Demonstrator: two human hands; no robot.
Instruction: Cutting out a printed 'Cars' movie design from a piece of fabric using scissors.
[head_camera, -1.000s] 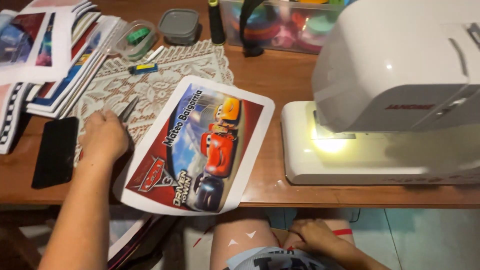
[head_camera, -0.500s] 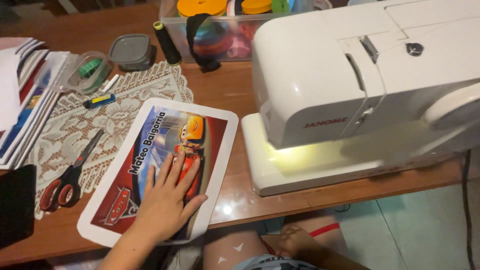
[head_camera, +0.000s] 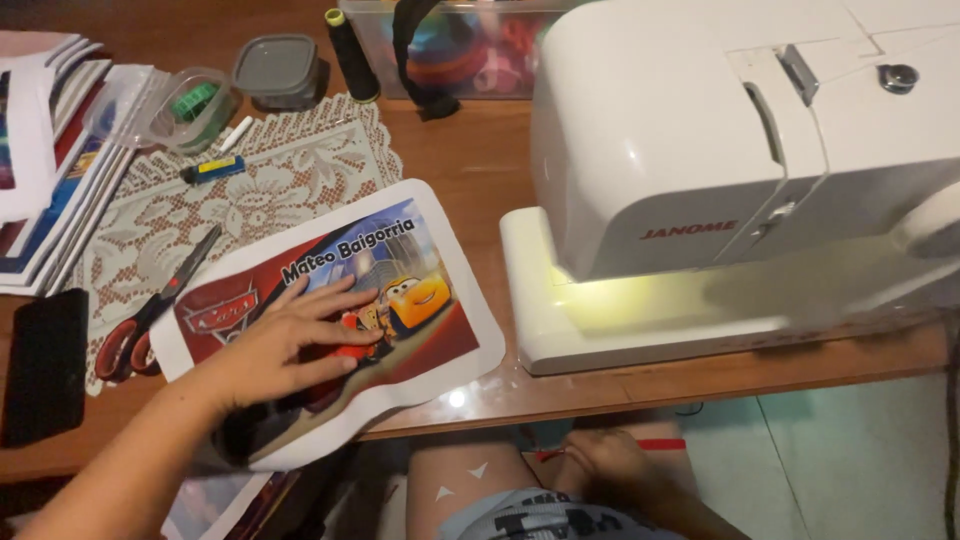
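Note:
A white-edged printed sheet (head_camera: 425, 330) with cartoon cars lies on the wooden table (head_camera: 470, 150), its near corner hanging over the front edge. My left hand (head_camera: 290, 345) rests flat on the sheet's middle, fingers spread, holding nothing. Red-handled scissors (head_camera: 150, 320) lie just left of it on a lace mat (head_camera: 290, 170). My right hand (head_camera: 600, 462) is low, under the table edge near my lap, beside a red strip (head_camera: 660, 444); its grip is not clear.
A white sewing machine (head_camera: 700, 150) with its lamp lit fills the right side. A black phone (head_camera: 45, 365) and a stack of printed sheets (head_camera: 50, 180) lie at the left. Small lidded containers (head_camera: 275, 70), a black thread spool (head_camera: 350, 55) and a clear storage box (head_camera: 470, 40) stand at the back.
My left hand left the scissors on the lace mat and moved onto the printed sheet. The sheet turned and slid toward the front edge. My right hand stayed near my lap.

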